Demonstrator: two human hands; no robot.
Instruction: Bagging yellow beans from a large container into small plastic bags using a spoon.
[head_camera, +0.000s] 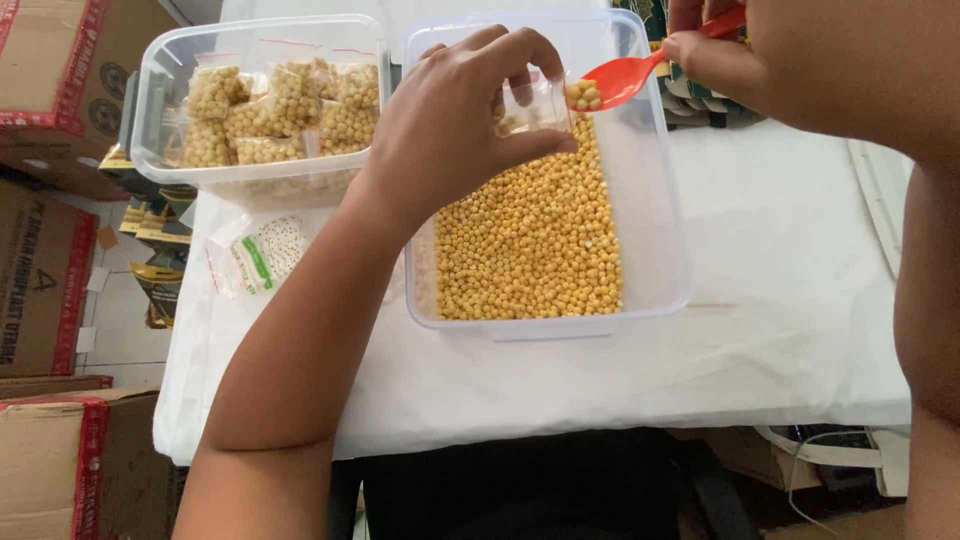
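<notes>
Over the clear tub (655, 250) of yellow beads (530, 240) on the bench (780, 330), the left hand (455, 125) pinches a small clear bag (535, 105) open, so spills fall back; the right hand (720, 55) grips a red spoon (625, 78), loaded, tipped at its mouth.

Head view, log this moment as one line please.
left hand: holds small clear bag | right hand: holds red spoon of yellow beads at bag mouth | below: clear tub

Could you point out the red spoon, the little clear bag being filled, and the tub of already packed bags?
red spoon (622, 76), head view, on its bowl.
small clear bag (535, 104), head view, on its front wall.
tub of packed bags (152, 100), head view, on its left wall.
</notes>
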